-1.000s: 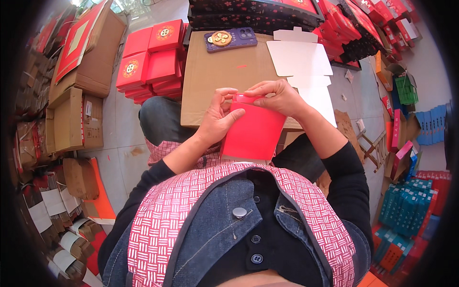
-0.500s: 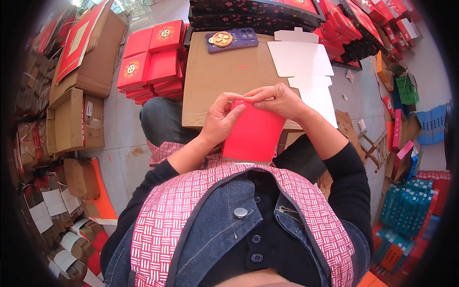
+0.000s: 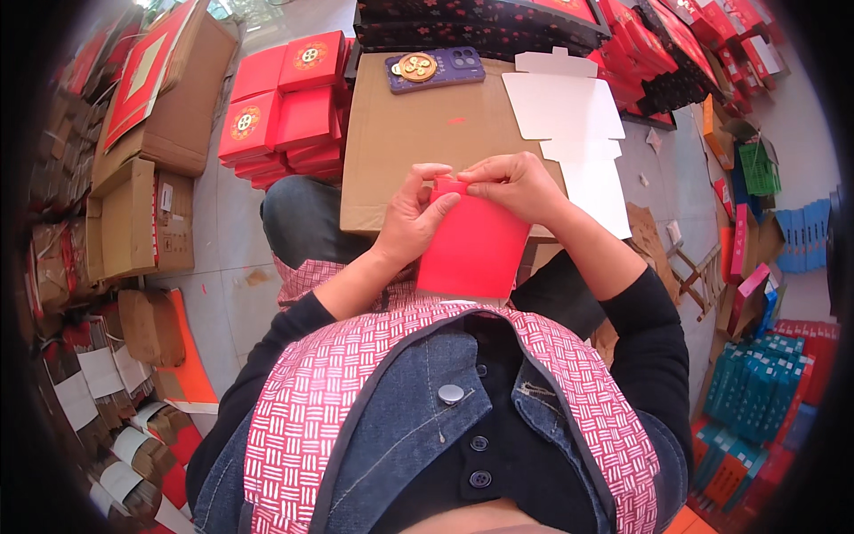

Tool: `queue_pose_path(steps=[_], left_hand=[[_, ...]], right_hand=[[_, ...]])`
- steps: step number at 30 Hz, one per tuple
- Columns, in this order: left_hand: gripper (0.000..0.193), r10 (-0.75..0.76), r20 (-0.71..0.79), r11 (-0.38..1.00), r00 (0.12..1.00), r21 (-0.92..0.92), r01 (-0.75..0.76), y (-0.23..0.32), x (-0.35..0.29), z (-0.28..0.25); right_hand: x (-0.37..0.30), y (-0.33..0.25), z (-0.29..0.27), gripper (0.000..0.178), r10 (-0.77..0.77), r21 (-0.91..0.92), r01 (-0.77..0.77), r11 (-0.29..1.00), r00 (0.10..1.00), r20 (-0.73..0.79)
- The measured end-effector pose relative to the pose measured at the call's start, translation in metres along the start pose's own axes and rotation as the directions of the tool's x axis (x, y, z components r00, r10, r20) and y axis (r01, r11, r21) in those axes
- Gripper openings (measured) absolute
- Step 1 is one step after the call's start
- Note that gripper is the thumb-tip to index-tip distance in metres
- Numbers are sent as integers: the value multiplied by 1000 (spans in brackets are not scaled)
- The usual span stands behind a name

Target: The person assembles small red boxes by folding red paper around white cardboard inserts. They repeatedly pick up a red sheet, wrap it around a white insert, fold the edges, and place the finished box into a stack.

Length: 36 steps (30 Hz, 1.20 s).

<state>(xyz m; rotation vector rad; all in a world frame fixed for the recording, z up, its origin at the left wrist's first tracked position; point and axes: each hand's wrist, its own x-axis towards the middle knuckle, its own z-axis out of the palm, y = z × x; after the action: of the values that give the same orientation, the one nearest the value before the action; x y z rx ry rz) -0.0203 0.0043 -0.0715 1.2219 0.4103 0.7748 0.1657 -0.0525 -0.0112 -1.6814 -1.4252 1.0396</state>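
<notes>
A red cardboard box [image 3: 471,245] stands out from my lap toward the brown carton in front of me. My left hand [image 3: 412,214] grips its upper left corner, thumb on the red face and forefinger curled over the far end. At the same end my right hand [image 3: 516,185] pinches the edge by a small red flap, fingertips pressed together. What lies behind the fingers is hidden. Flat on the carton, to the right, is an unfolded white cardboard blank [image 3: 583,116] with tabs and creases.
The brown carton [image 3: 427,133] serves as a work surface, with a purple phone [image 3: 449,69] on its far left part. Stacked red boxes [image 3: 289,116] stand on the floor at left. A black floral box [image 3: 463,27] lies beyond. A green basket [image 3: 758,167] stands at right.
My left forefinger has lifted and curled slightly away from the box's far edge. The right fingers have shifted a little at the flap. The box stays in both hands.
</notes>
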Motion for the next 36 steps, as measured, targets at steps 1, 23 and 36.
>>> queue_pose_path(steps=[1, 23, 36], left_hand=[[31, -7, 2, 1000, 1000, 7, 7, 0, 0, 0], [20, 126, 20, 983, 992, 135, -128, -7, 3, -6], [21, 340, 265, 544, 902, 727, -419, 26, 26, -2]], right_hand=[[0, -1, 0, 20, 11, 2, -11, 1000, 1000, -16], [9, -11, -25, 17, -77, 37, 74, 997, 992, 101], [-30, 29, -29, 25, 343, 623, -255, 739, 939, -22]])
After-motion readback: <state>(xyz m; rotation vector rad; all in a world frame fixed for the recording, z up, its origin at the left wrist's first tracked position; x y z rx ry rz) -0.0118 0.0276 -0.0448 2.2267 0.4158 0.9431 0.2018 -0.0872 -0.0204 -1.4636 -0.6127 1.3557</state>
